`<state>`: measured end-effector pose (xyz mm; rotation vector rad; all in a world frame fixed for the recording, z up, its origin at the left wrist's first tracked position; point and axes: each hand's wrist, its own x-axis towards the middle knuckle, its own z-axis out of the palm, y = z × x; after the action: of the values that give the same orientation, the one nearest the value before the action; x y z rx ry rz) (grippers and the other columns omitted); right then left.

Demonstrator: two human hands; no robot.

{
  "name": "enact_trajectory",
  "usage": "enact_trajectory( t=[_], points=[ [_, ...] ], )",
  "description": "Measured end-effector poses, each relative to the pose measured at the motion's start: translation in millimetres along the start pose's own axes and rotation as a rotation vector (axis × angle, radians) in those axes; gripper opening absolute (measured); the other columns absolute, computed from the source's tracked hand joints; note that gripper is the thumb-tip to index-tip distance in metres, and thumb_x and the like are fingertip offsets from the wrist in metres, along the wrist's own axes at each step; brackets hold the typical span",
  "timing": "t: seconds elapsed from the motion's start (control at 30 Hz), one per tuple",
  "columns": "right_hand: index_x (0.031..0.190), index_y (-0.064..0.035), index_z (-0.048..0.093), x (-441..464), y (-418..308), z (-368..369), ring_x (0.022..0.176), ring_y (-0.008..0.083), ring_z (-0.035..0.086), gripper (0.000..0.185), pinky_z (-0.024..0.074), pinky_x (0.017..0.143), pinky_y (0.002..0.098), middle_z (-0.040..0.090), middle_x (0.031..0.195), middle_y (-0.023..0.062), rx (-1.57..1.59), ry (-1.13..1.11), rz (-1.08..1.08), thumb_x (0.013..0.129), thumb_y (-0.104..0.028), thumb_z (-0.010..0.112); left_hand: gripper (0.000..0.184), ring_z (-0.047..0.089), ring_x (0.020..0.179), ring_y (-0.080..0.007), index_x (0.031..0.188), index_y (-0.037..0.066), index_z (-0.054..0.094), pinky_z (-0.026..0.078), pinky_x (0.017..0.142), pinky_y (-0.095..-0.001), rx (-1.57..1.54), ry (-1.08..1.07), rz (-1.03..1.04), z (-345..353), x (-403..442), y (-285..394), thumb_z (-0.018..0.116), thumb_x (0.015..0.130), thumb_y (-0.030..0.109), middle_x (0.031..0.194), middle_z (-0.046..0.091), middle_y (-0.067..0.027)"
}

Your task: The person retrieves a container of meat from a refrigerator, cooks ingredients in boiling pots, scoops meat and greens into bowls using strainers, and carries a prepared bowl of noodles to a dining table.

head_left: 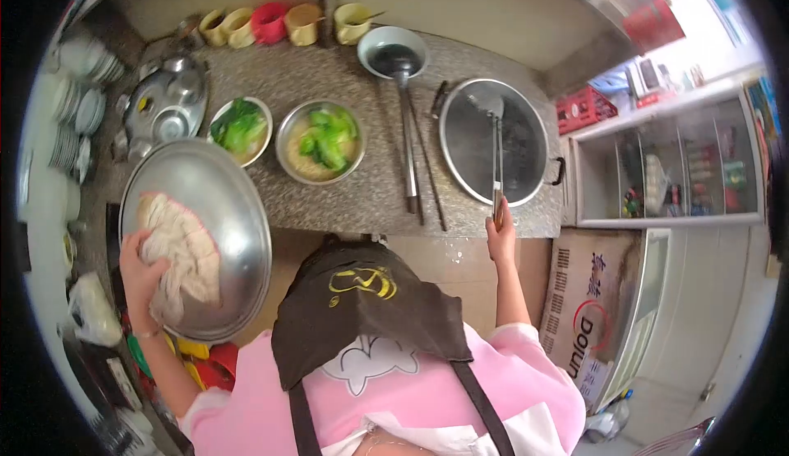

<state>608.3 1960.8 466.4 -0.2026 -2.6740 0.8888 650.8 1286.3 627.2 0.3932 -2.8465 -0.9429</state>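
Note:
My left hand (144, 271) is closed on a crumpled whitish cloth (185, 254), which lies on a large round metal lid (238, 234). In my right hand (501, 230) is the wooden handle of a long metal skimmer (497, 152). Its head rests in a big pot (538, 143) of dark liquid, near the far side. Between my hands, on the counter, stand a metal bowl (306, 172) and a white-rimmed bowl (265, 111), both with green leaves in them. A ladle (408, 152) lies with its handle toward me, its end in a grey bowl (415, 38), beside two chopsticks (431, 172).
Several cups (302, 27) line the back wall. A metal tray (197, 98) with small containers stands at the left, by stacked white bowls (86, 111). At the right are a glass-fronted cabinet (575, 168), a red basket (585, 111) and a cardboard box (579, 291).

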Motion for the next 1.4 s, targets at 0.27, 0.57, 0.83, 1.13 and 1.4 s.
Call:
enact_trajectory(
  t=[0.27, 0.57, 0.83, 1.13, 1.4],
  points=[
    [0.135, -0.0256, 0.039, 59, 55, -17, 0.088, 0.0380, 0.060, 0.059, 0.0487, 0.073, 0.0463, 0.063, 0.096, 0.0189, -0.276, -0.378, 0.199, 0.080, -0.022, 0.060, 0.045, 0.053, 0.089, -0.0230, 0.101, -0.002, 0.054, 0.042, 0.083, -0.0301, 0.131, 0.014, 0.010, 7, -9, 51, 0.061, 0.057, 0.005, 0.092, 0.050, -0.0092],
    [0.134, -0.0283, 0.041, 137, 133, 5, 0.085, 0.0325, 0.063, 0.058, 0.0505, 0.073, 0.0437, 0.065, 0.092, 0.0143, -0.498, -0.487, 0.131, 0.080, -0.025, 0.060, 0.047, 0.052, 0.091, -0.0228, 0.104, -0.003, 0.054, 0.040, 0.084, -0.0297, 0.217, 0.093, -0.033, 33, -17, 104, 0.062, 0.058, 0.004, 0.095, 0.052, -0.0091],
    [0.134, -0.0240, 0.041, 140, 179, -29, 0.084, 0.0373, 0.062, 0.054, 0.0495, 0.074, 0.0469, 0.064, 0.093, 0.0205, -0.495, -0.437, 0.290, 0.082, -0.024, 0.054, 0.046, 0.051, 0.094, -0.0192, 0.104, -0.003, 0.054, 0.040, 0.086, -0.0298, 0.116, 0.118, -0.073, 51, -21, 138, 0.063, 0.060, 0.002, 0.099, 0.053, -0.0076],
    [0.117, 0.0000, 0.047, 116, 137, -98, 0.058, 0.0258, 0.060, 0.036, 0.0498, 0.052, 0.0409, 0.059, 0.070, 0.0184, 0.105, -0.788, 0.809, 0.083, -0.013, 0.047, 0.045, 0.050, 0.094, -0.0176, 0.105, -0.003, 0.053, 0.040, 0.087, -0.0286, 0.000, 0.063, -0.131, 63, -21, 140, 0.063, 0.062, 0.003, 0.102, 0.052, -0.0070],
    [0.091, 0.0014, 0.049, 125, 108, -41, 0.056, 0.0165, 0.055, 0.016, 0.0494, 0.047, 0.0258, 0.053, 0.072, 0.0113, 1.040, -0.828, 1.282, 0.086, -0.014, 0.051, 0.045, 0.050, 0.090, -0.0174, 0.103, -0.002, 0.053, 0.039, 0.084, -0.0267, 0.083, 0.089, -0.097, 64, -21, 137, 0.062, 0.059, 0.002, 0.096, 0.051, -0.0060]
  ],
)
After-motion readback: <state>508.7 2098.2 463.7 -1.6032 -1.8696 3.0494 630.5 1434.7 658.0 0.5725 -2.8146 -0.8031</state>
